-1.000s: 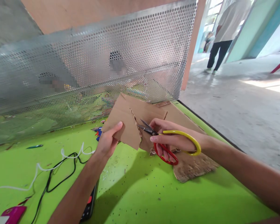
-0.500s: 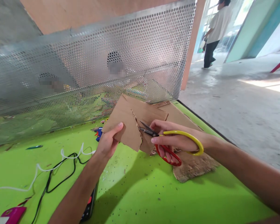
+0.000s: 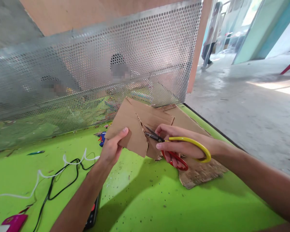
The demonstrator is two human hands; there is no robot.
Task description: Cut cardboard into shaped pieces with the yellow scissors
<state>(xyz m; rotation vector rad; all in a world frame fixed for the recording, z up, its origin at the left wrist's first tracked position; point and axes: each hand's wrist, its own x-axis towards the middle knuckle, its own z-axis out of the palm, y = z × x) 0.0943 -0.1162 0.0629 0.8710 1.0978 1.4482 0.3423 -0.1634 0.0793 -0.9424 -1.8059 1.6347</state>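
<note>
Matt brown cardboard (image 3: 130, 129) met steel-bladed scissors (image 3: 178, 149) with glossy yellow and red plastic handles, above a smooth bright-green table (image 3: 147, 199); behind stood a perforated metal screen (image 3: 87, 71) with a dull sheen.

The left hand (image 3: 112, 148) comes in from the lower left on a bare forearm that slopes up and to the right, wrist straight. Its thumb lies flat on the near face of the cardboard sheet (image 3: 132, 129), tip pointing up and right, with the other fingers hidden behind the sheet in a pinch at its left corner. The right hand (image 3: 181, 145) reaches in from the lower right, just right of the sheet, forearm nearly level, fingers curled through the handles of the scissors (image 3: 176, 149), knuckles up.
</note>
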